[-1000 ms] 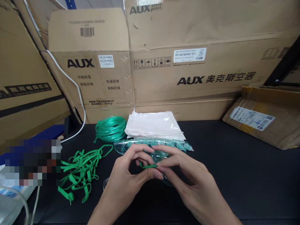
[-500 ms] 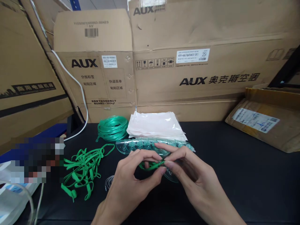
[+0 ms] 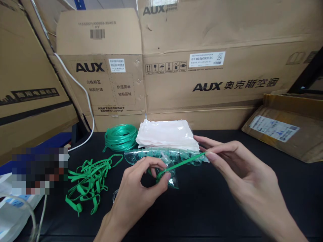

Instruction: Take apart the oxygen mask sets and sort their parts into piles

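A green elastic strap (image 3: 185, 162) is drawn in a straight line between my two hands, rising to the right. My left hand (image 3: 141, 188) pinches its lower end between thumb and fingers. The far end sits in the closed fingertips of my right hand (image 3: 244, 171). Beside my left fingertips is a clear greenish plastic mask (image 3: 173, 181), partly hidden by that hand. Just behind lies a row of nested clear green masks (image 3: 136, 157). Whether the strap is fastened to the mask, I cannot tell.
Green straps (image 3: 88, 181) lie tangled at left, near a coil of green tubing (image 3: 121, 137). White sheets in a clear bag (image 3: 166, 134) lie behind the masks. Thin wires (image 3: 115, 195) show beside my left wrist. Cardboard boxes (image 3: 212, 97) stand along the back of the black table (image 3: 202, 215).
My right hand has moved right and slightly up, pulling the strap out straight. My left hand has shifted a little left, and the hands are now well apart.
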Demonstrator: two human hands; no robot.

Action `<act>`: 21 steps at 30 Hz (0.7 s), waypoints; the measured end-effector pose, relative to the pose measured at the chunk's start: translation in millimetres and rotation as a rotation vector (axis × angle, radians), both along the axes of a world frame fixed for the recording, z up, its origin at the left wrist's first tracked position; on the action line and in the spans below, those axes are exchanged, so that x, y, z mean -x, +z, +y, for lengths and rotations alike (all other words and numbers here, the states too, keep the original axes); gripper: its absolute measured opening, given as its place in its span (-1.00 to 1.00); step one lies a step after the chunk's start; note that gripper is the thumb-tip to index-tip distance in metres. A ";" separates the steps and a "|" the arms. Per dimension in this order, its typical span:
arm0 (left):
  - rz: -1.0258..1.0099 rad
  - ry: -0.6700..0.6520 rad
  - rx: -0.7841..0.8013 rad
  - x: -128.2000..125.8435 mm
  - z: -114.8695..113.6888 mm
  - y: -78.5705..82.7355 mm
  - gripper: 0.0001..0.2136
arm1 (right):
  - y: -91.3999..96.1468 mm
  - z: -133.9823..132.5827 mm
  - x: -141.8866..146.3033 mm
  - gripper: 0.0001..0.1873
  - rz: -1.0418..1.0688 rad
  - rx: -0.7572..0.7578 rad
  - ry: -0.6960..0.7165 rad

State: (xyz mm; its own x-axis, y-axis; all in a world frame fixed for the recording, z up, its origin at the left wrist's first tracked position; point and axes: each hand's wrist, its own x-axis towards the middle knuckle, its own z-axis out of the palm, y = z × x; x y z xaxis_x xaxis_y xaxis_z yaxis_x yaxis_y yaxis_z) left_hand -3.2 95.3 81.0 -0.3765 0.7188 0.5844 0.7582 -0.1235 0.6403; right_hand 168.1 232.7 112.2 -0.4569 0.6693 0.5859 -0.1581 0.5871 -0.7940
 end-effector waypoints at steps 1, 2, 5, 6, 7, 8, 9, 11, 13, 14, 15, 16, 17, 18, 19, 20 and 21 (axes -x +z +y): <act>0.001 -0.002 0.005 0.2 0.4 -0.3 -0.92 | 0.0 -0.4 0.2 -0.91 0.000 -0.003 0.000; 0.000 -0.005 0.011 0.3 0.9 -0.8 -0.91 | -0.5 -2.1 1.1 -0.91 -0.001 -0.008 0.010; -0.002 -0.033 0.055 0.7 2.4 -3.4 -0.88 | -4.7 -14.9 5.7 -0.93 -0.023 -0.044 0.090; -0.006 -0.048 0.075 0.7 2.7 -4.4 -0.87 | -6.4 -21.0 7.2 -0.93 -0.037 -0.071 0.124; -0.013 -0.064 0.091 0.7 2.8 -5.4 -0.86 | -8.0 -27.3 8.4 -0.90 -0.057 -0.105 0.157; -0.023 -0.079 0.102 0.7 2.8 -6.2 -0.86 | -9.4 -33.2 9.3 -0.87 -0.075 -0.147 0.191; -0.033 -0.094 0.106 0.6 2.5 -6.7 -0.86 | -10.5 -38.3 10.0 -0.84 -0.091 -0.187 0.223; -0.045 -0.092 0.087 0.5 1.7 -6.9 -0.88 | -12.3 -44.1 11.4 -0.80 -0.095 -0.210 0.255; -0.039 -0.046 0.043 0.4 1.0 -6.4 -0.88 | -14.6 -42.6 14.1 -0.76 -0.054 -0.142 0.247; -0.036 -0.012 0.021 0.6 0.9 -6.0 -0.88 | -16.3 -39.4 16.1 -0.74 -0.024 -0.083 0.223; -0.038 0.020 -0.001 0.8 1.0 -5.8 -0.88 | -18.5 -35.1 18.6 -0.73 -0.002 -0.013 0.194; -0.049 0.043 -0.020 1.0 1.1 -5.8 -0.88 | -20.9 -30.3 21.5 -0.75 0.010 0.052 0.170; -0.067 0.052 -0.033 1.3 1.3 -6.0 -0.88 | -23.5 -25.7 24.4 -0.76 0.003 0.116 0.156; -0.093 0.050 -0.042 1.5 1.5 -6.5 -0.90 | -25.9 -21.8 27.3 -0.76 -0.021 0.178 0.153; -0.124 0.037 -0.046 1.6 1.6 -7.3 -0.91 | -28.0 -19.1 29.9 -0.73 -0.056 0.235 0.167; -0.153 0.015 -0.049 1.6 1.7 -8.2 -0.93 | -29.5 -17.7 32.3 -0.70 -0.092 0.281 0.198; -0.179 -0.015 -0.050 1.4 1.8 -9.4 -0.94 | -30.5 -17.5 34.1 -0.68 -0.116 0.310 0.243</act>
